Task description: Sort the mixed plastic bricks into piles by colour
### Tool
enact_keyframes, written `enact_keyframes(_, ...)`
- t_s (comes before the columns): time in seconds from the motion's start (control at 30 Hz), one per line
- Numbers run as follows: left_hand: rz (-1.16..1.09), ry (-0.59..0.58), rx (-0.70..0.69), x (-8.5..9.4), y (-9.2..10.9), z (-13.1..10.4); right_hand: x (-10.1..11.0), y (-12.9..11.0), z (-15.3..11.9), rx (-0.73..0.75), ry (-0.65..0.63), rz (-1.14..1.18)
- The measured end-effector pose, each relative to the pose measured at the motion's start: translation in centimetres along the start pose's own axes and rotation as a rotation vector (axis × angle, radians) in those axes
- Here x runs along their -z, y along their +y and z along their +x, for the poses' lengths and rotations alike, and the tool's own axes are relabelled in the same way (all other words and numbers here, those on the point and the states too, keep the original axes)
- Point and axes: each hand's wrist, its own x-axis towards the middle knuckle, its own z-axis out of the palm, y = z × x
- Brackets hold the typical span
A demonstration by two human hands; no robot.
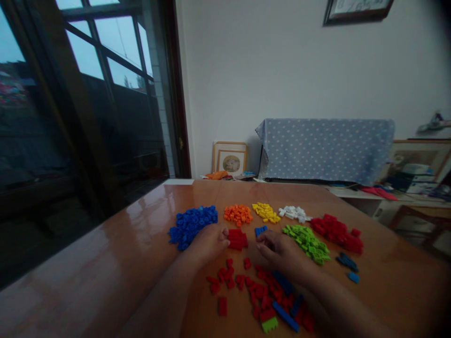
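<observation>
My left hand [211,240] is closed, its thumb and fingers pressed together at the left side of a block of red bricks [237,239] set side by side. Whatever those fingers may hold is hidden. Across from it, my right hand [282,252] hovers with fingers loosely curled and a gap between thumb and forefinger; nothing shows in it. Just behind its fingertips lies a small group of blue bricks [260,230]. Loose red bricks [259,286] are scattered in front of both hands, with a long blue brick [285,317] and a lime green brick [269,325] among them.
Sorted heaps stand behind the hands: blue [192,223], orange [238,214], yellow [266,212], white [293,213], lime green [307,241] and red [336,231]. Dark blue bricks [347,261] lie at right on the glossy wooden table [141,253]. A spotted cloth [324,150] hangs beyond.
</observation>
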Motion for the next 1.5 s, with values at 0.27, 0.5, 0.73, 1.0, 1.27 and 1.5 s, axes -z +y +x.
enact_keyframes(0.27, 0.033, 0.01, 0.001, -0.9, -0.1, 0.2, 0.7, 0.2, 0.0, -0.005, 0.014, -0.011)
enact_keyframes(0.5, 0.04, 0.006, 0.003, -1.1, 0.7, 0.1, 0.5, 0.4, 0.0, -0.009, 0.012, -0.018)
enact_keyframes(0.73, 0.052, 0.068, -0.011, -0.5, 1.0, 0.0, 0.5, 0.6, 0.1, -0.006, 0.014, -0.019)
enact_keyframes(1.0, 0.134, 0.15, -0.047, -0.2, 1.6, -0.1, 0.9, 0.1, 0.0, -0.013, 0.07, -0.058)
enact_keyframes(1.27, 0.104, 0.119, -0.063, 0.6, 2.7, -0.3, 0.8, 0.6, 0.0, -0.038, 0.072, -0.097)
enact_keyframes(1.5, 0.091, 0.138, -0.075, 0.3, 2.4, -0.2, 0.6, 1.1, 0.2, -0.019, 0.02, -0.133)
